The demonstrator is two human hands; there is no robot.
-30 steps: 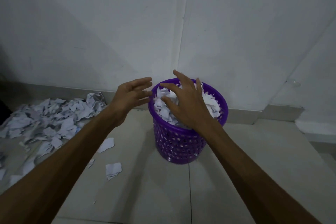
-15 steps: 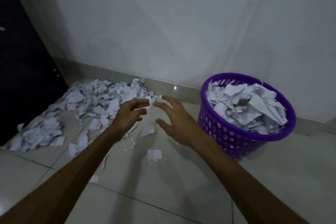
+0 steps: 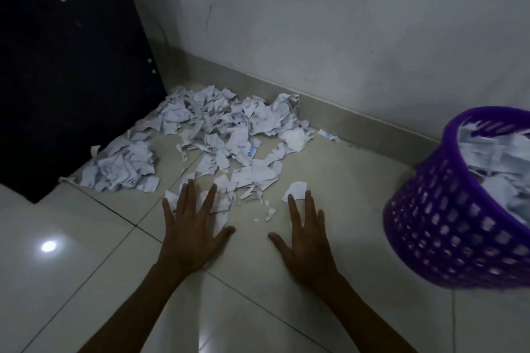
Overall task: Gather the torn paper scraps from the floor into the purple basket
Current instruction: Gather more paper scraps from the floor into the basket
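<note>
A big heap of torn white paper scraps (image 3: 218, 135) lies on the tiled floor by the wall's skirting. My left hand (image 3: 192, 226) reaches flat over the nearest scraps with its fingers spread straight. My right hand (image 3: 307, 235) is spread flat too, its fingertips at a single loose scrap (image 3: 296, 189). Neither hand holds anything. The purple basket (image 3: 447, 226), perforated and full of white scraps, stands at the right edge, partly cut off by the frame.
A dark cabinet or door (image 3: 63, 71) stands at the left, with a smaller pile of scraps (image 3: 123, 166) against its foot. The white wall (image 3: 344, 23) and its skirting run behind the heap. Glossy tiles (image 3: 86, 281) lie in front.
Both hands left the basket and moved left and down to the floor scraps, fingers now spread flat. The view swung left, so the basket sits at the right edge.
</note>
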